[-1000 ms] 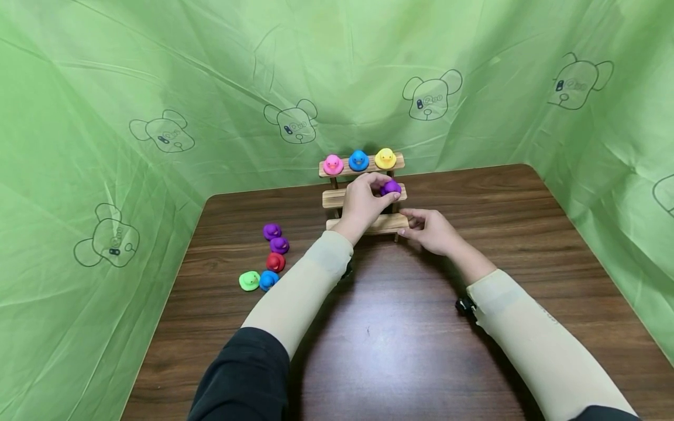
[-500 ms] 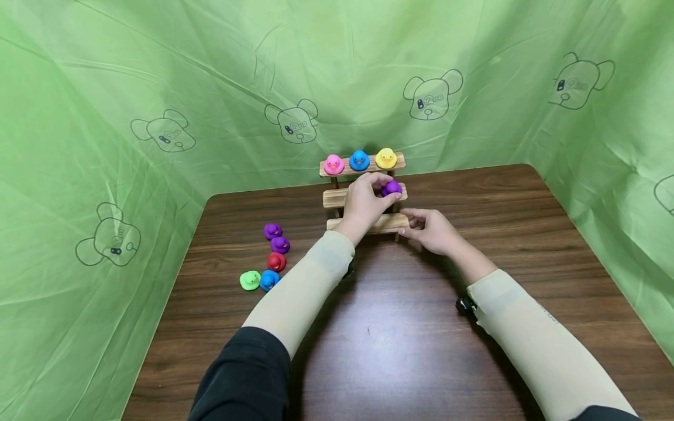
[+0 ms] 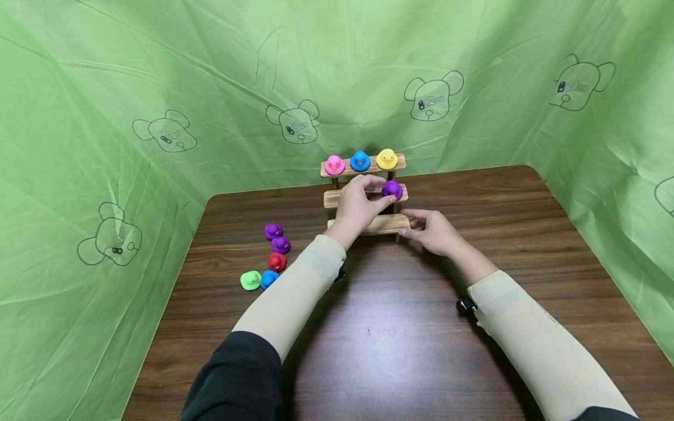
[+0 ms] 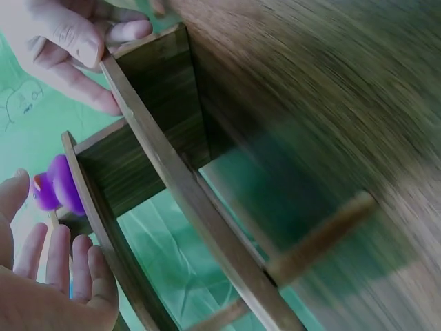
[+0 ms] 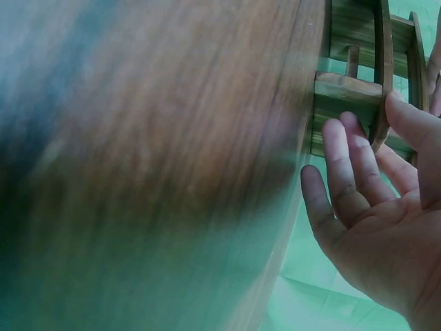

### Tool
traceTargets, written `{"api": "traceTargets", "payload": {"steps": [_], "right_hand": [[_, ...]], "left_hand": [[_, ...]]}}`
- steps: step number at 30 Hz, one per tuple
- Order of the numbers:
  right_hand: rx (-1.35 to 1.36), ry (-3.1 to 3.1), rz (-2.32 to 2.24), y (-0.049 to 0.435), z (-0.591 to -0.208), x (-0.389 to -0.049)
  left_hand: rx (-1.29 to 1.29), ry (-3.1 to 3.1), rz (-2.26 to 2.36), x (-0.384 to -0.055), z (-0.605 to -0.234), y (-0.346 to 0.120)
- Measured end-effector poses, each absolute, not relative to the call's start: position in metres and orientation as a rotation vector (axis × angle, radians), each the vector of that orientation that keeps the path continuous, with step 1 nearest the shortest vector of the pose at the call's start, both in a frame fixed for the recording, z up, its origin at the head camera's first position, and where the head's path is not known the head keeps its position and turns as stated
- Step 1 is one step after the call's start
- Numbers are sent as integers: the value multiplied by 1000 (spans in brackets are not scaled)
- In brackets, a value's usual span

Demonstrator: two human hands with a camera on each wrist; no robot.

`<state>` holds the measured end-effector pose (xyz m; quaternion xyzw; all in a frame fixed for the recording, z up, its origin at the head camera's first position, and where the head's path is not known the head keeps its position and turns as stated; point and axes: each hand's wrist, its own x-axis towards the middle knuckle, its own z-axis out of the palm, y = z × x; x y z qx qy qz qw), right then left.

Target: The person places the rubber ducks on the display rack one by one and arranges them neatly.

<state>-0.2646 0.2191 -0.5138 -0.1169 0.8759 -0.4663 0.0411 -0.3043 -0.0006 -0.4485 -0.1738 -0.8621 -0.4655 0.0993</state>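
Note:
A purple rubber duck [image 3: 392,189] sits at the right end of the middle step of a small three-tier wooden display stand [image 3: 387,223]. My left hand [image 3: 356,204] is just left of that duck, thumb and fingers spread apart. In the left wrist view the same duck [image 4: 60,185] rests on the step with the fingers drawn away from it. With thumb and index finger my right hand [image 3: 434,233] pinches the right end of the lowest step. On the top step stand a pink duck [image 3: 334,165], a blue duck [image 3: 360,161] and a yellow duck [image 3: 387,158].
Left of the stand, on the dark wooden table [image 3: 379,351], lie two purple ducks [image 3: 281,244], a red duck [image 3: 276,261], a green duck [image 3: 251,280] and another blue duck [image 3: 269,278], partly behind the left sleeve. Green cloth [image 3: 221,88] surrounds the table.
My left hand has let go of the purple duck on the middle step and drawn back slightly left. The right hand keeps its grip on the stand.

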Motion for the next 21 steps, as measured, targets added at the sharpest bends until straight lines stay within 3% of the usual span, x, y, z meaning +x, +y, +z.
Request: {"api": "traceTargets", "payload": {"steps": [21], "right_hand": [[-316,2669,-1422,219,-515,-264]], "left_hand": [[-556,-2382,-1425,-287,-452,-71]]}}
